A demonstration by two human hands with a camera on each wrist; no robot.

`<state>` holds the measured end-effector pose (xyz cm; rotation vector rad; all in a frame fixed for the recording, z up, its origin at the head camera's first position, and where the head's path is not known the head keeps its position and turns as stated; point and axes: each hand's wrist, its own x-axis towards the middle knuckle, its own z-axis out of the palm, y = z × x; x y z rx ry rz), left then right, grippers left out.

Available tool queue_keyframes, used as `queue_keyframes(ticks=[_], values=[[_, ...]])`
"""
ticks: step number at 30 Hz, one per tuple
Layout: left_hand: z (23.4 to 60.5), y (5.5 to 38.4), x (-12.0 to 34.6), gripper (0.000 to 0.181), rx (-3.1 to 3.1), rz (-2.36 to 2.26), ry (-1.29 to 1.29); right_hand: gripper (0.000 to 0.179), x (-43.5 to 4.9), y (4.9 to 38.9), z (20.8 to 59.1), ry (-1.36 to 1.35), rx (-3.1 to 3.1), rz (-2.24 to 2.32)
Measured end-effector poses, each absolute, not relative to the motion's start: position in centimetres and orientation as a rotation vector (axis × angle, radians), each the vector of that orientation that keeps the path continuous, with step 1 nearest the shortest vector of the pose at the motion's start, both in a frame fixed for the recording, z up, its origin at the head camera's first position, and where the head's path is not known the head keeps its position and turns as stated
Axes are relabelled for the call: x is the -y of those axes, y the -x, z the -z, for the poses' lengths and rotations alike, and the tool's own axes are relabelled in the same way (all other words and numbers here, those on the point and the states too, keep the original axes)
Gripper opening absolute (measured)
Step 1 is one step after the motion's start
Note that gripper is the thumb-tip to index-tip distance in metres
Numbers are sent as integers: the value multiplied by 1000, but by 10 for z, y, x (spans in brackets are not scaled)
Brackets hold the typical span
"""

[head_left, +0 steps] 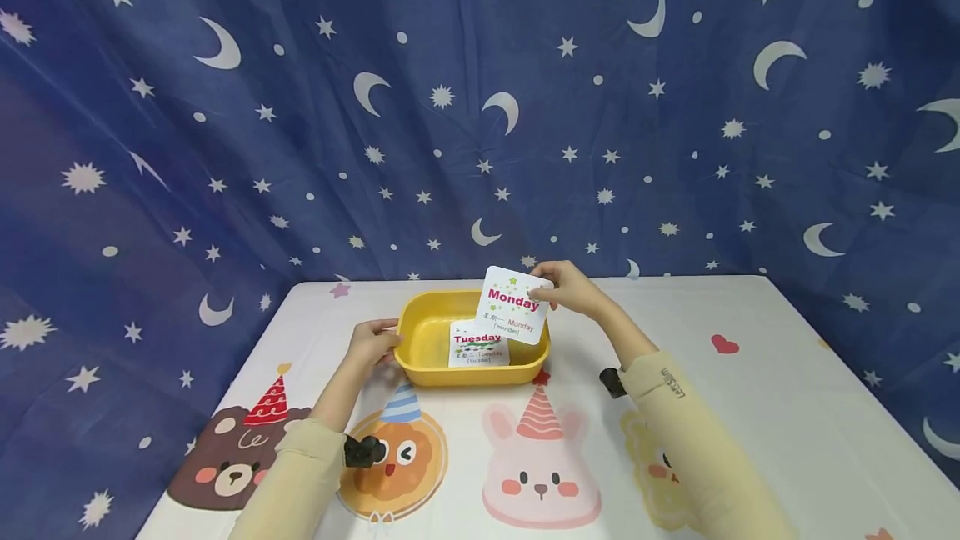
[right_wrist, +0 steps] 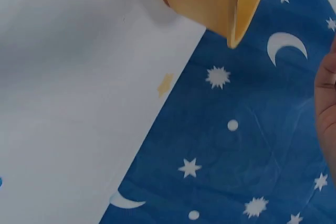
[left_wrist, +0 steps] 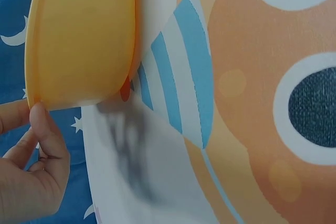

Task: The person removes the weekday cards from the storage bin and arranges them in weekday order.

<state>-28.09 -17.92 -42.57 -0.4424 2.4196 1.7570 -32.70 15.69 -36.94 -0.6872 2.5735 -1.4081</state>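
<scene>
A yellow plastic basin [head_left: 472, 377] stands on the table near its back edge. Its left rim is pinched between the thumb and fingers of my left hand [head_left: 371, 342], also seen in the left wrist view as a hand [left_wrist: 37, 166] at the basin's corner. My right hand [head_left: 570, 286] holds a white "Monday" card [head_left: 512, 315] by its upper right side, tilted above the basin's right part. Inside the basin lies a "Tuesday" card [head_left: 478, 352], its upper right partly covered by the Monday card. Only part of the right hand [right_wrist: 326, 114] shows in the right wrist view.
A white tablecloth [head_left: 637, 315] with printed cartoon animals covers the table. Behind and to the left hangs a dark blue curtain [head_left: 450, 148] with moons and stars. Black wrist straps [head_left: 363, 451] sit at both cream sleeves [head_left: 300, 473].
</scene>
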Motion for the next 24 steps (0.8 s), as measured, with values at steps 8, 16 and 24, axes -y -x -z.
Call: queue_keyframes(ticks=[8, 16, 24], values=[[432, 280, 181, 43, -2402, -1767, 449, 24, -184, 307, 378, 548, -2525, 1599], [431, 282, 180, 43, -2390, -1789, 462, 25, -205, 292, 385, 336, -2426, 1713], [429, 282, 182, 42, -2417, -1759, 446, 34, -214, 293, 392, 123, -2467, 1719]])
